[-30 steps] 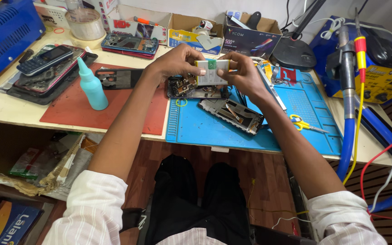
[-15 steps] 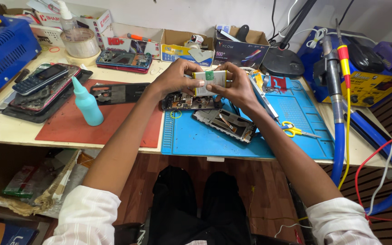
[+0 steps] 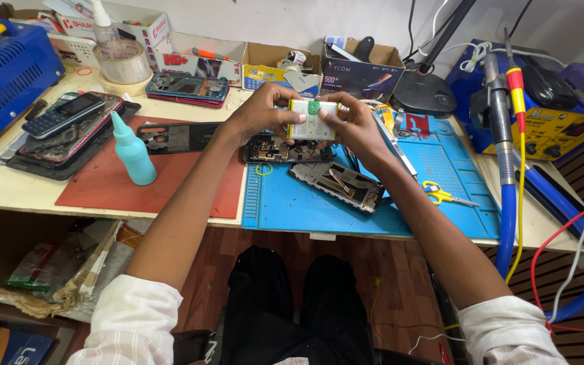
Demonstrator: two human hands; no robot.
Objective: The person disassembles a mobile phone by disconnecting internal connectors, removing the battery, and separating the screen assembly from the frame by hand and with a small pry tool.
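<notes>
From my head camera, I hold a flat white phone battery [image 3: 312, 120] between both hands, lifted above the blue mat [image 3: 441, 203] on the worktop [image 3: 8, 189]. My left hand [image 3: 261, 111] pinches its left end and my right hand [image 3: 349, 125] closes on its right end. Its long axis runs left to right, broad face towards me. Just below lie an opened phone [image 3: 282, 149] and a bare phone frame [image 3: 338, 184]; yellow scissors [image 3: 441, 195] sit to the right.

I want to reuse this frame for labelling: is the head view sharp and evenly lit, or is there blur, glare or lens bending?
Head view: sharp on the left hand, right hand and white battery they hold; light soft and even, faint shadows on the blue mat; no strong glare; wide-angle bending at the edges, as on the blue hose.
</notes>
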